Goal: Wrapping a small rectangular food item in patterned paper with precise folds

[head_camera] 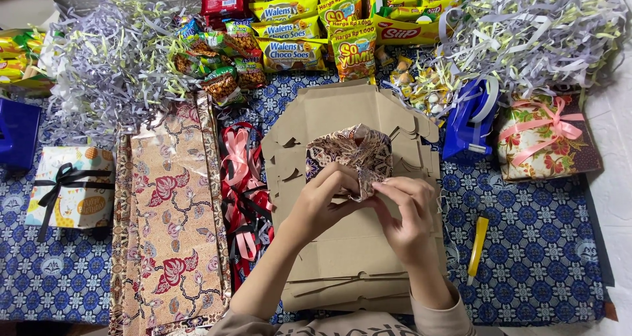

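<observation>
A blue patterned cloth [540, 244] covers the whole surface; whether it lies on a worktop or the floor cannot be told, and nothing of the room shows beyond a pale strip at the right edge. At the centre lies a stack of flat brown cardboard box blanks [349, 250]. Over it the left hand [322, 201] and the right hand [408, 211] meet, fingers pinched together on a small parcel in brown batik-patterned paper [352, 151], held just above the cardboard.

Left of the stack lie pink and black ribbons [243, 191], then sheets of floral wrapping paper [171, 224], and at the left edge a gift box with a black bow [69, 184]. Shredded paper [112, 66] is heaped at upper left and upper right. Snack packets [296, 33] fill the upper centre. At right stand a blue tape dispenser [471, 122] and a floral wrapped gift with pink ribbon [546, 138]; a yellow cutter [478, 244] lies lower right.
</observation>
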